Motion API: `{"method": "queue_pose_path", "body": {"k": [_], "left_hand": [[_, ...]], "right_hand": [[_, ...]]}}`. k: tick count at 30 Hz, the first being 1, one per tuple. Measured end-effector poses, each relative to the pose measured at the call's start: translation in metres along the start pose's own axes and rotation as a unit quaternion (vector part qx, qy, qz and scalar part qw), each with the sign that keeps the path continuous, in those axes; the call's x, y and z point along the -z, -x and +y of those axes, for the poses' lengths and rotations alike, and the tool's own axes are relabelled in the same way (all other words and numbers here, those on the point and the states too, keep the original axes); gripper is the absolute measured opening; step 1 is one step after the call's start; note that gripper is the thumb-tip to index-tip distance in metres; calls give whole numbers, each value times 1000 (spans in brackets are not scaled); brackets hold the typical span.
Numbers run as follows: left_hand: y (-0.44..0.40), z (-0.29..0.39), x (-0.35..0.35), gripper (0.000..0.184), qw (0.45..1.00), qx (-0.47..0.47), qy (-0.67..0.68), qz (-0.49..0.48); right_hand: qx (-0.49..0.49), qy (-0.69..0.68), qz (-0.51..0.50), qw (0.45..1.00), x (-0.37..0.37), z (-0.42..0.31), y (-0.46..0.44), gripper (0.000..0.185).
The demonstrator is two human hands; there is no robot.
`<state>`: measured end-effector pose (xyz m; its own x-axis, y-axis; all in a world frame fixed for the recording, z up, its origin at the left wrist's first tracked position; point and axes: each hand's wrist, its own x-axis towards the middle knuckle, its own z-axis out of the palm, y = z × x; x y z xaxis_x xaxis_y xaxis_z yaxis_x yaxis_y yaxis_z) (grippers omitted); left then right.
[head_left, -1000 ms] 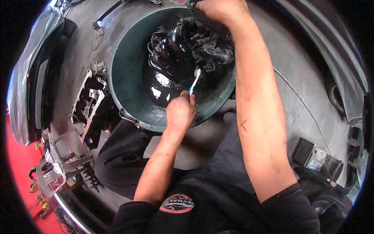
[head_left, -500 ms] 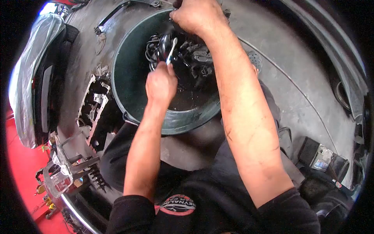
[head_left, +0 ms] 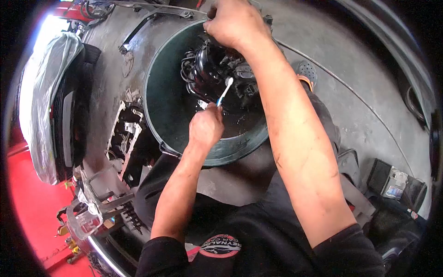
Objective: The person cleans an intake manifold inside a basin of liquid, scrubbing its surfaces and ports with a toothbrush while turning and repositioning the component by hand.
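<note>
My left hand point(head_left: 206, 124) is closed around the handle of a white and blue toothbrush point(head_left: 225, 91), its bristle end up against a black engine part point(head_left: 205, 69). That part, with curved glossy pipes and hoses, sits tilted inside a large dark green tub point(head_left: 157, 108) with dark liquid at its bottom. At the tub's far rim, my right hand point(head_left: 235, 23) is bent over the top of the part with its fingers curled. What those fingers grip is too dark and hidden to make out.
A metal engine casting point(head_left: 124, 134) lies left of the tub. Plastic-wrapped bodywork point(head_left: 46, 106) stands at the far left. A cable point(head_left: 360, 99) crosses the floor on the right, near a grey clog point(head_left: 307, 71) and a black box point(head_left: 380, 175).
The toothbrush in my left hand has gone left and up over the pipes, then back right and down. My right hand has shifted left from where it was a second ago.
</note>
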<state>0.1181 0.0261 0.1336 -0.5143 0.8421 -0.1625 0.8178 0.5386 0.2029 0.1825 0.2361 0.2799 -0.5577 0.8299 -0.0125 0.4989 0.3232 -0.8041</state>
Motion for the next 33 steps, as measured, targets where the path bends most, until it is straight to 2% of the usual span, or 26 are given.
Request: {"method": "queue_pose_path", "body": {"k": [2,4,6,8,10,11,14,15,18,19,21,24,26,28,30,31,32,33], "left_hand": [[-8,-8,9,27,999,8,-8,36],[-26,-6,36,30,995,68,46,61],[-45,-13,44,31,994,11,29,108],[-38,-12,42,32,997,14,57,54],[-22,-9,36,31,996,40,62,42],[-21,-4,41,32,994,81,68,28],[-56,-16,44,33,996,30,54,71],[-67,-11,53,34,997,27,46,61],[-73,-18,44,32,996,20,-5,82],[-63,-13,48,32,997,38,-5,62],[-38,-11,48,31,999,46,-11,23],[-52,-16,47,32,997,9,26,69],[-75,-9,52,33,996,37,9,81],[-88,-13,50,33,994,36,55,92],[-75,-21,49,33,986,62,150,46],[-65,-32,38,32,966,84,240,39],[-48,-30,41,30,930,168,328,-7],[-34,-25,41,31,918,202,342,-17]], "right_hand": [[4,5,10,1000,-3,4,-1,32],[-3,12,2,1000,-5,2,1,33],[0,11,-8,1000,-6,1,3,34],[6,14,-2,1000,-6,0,1,33],[5,25,8,1000,-9,0,1,32],[10,35,-10,999,-7,-1,-1,30],[54,12,6,998,-5,-2,14,29],[3,19,-31,999,-9,-4,5,30],[73,85,9,994,-29,12,-7,37],[90,51,29,994,-27,13,-4,34],[84,61,43,994,-26,11,-8,33],[57,59,42,996,-25,6,-2,31],[50,-1,7,999,-5,-1,15,30],[53,15,21,998,-20,5,3,30],[38,17,35,998,-20,5,2,28],[55,37,41,997,-22,7,-2,29],[69,56,45,995,-26,9,-5,30],[83,76,47,993,-30,9,-8,31]]}}
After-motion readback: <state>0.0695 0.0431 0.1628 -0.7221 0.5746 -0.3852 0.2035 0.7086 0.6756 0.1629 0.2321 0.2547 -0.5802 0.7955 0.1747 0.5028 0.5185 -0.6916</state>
